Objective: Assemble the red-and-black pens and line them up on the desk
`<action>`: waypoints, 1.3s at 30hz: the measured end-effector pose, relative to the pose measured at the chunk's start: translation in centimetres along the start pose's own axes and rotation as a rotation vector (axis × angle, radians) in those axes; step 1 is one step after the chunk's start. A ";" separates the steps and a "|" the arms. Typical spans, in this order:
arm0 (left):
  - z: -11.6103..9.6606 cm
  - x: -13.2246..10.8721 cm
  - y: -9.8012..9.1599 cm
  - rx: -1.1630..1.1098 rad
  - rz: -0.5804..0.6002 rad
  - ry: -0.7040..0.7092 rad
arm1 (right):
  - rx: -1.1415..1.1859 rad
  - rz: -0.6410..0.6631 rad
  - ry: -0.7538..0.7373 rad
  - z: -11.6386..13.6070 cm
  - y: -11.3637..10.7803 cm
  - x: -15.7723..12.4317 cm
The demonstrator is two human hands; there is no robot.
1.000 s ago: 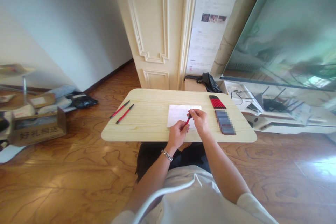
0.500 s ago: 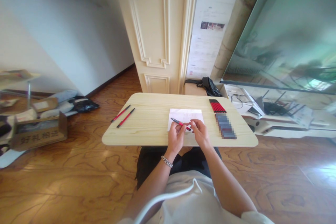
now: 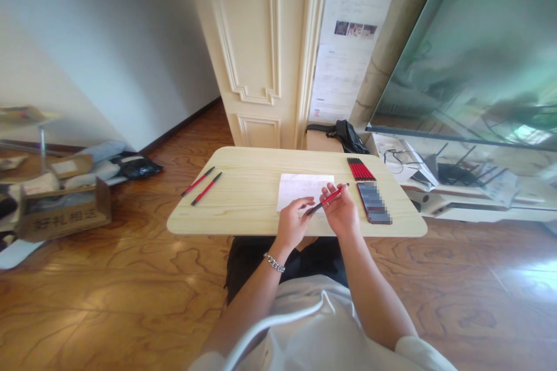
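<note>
A red pen with black ends [image 3: 331, 199] slants between my two hands above a white sheet of paper [image 3: 290, 188]. My left hand [image 3: 294, 220] pinches the pen's lower black end, with its index finger stretched out above. Turned partly palm up, my right hand [image 3: 343, 213] has the pen's upper part across its fingers, the thumb near the far end. Two more red and black pens [image 3: 206, 188] lie side by side at the table's left. At the right, several like pens [image 3: 361, 169] lie in a tight row.
A dark phone [image 3: 373, 203], its screen pixelated, lies below the row of pens on the pale wooden table [image 3: 248, 214]. Beyond the table are a black bag [image 3: 348, 134] on a box and a cream door [image 3: 252, 40]. An open cardboard box [image 3: 65, 214] sits on the floor at left.
The pen has been turned round: its far end now points up to the right, into my right hand. My right hand has rolled palm up and moved slightly right.
</note>
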State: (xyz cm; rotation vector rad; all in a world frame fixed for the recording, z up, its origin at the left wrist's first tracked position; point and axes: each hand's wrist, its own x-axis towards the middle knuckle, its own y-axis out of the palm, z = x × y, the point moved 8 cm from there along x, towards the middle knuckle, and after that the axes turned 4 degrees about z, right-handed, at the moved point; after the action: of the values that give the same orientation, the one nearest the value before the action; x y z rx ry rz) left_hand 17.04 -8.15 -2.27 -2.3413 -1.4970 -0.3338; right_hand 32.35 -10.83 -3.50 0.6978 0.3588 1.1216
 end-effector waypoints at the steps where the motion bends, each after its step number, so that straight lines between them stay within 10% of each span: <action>1: 0.0 0.1 -1.0 0.114 -0.032 0.032 | -0.006 0.000 -0.025 0.7 -0.4 0.5; 5: 1.1 0.3 -3.7 0.436 -0.098 0.090 | 0.042 0.025 -0.022 2.0 -1.8 1.5; 12: 1.9 -0.4 -2.3 0.679 0.010 0.091 | 0.197 0.039 0.036 1.6 -3.6 1.7; 22: 0.9 -0.7 -0.7 0.771 0.122 0.031 | 0.500 0.080 0.096 1.8 -3.3 1.8; 39: 0.8 -0.5 0.4 0.808 0.228 0.063 | 0.274 0.019 0.106 2.9 -2.0 2.8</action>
State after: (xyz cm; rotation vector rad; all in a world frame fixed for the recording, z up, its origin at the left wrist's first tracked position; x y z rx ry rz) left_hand 17.26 -8.41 -3.21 -1.7838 -1.0383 0.2238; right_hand 36.61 -9.71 -2.46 0.8850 0.6044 1.1412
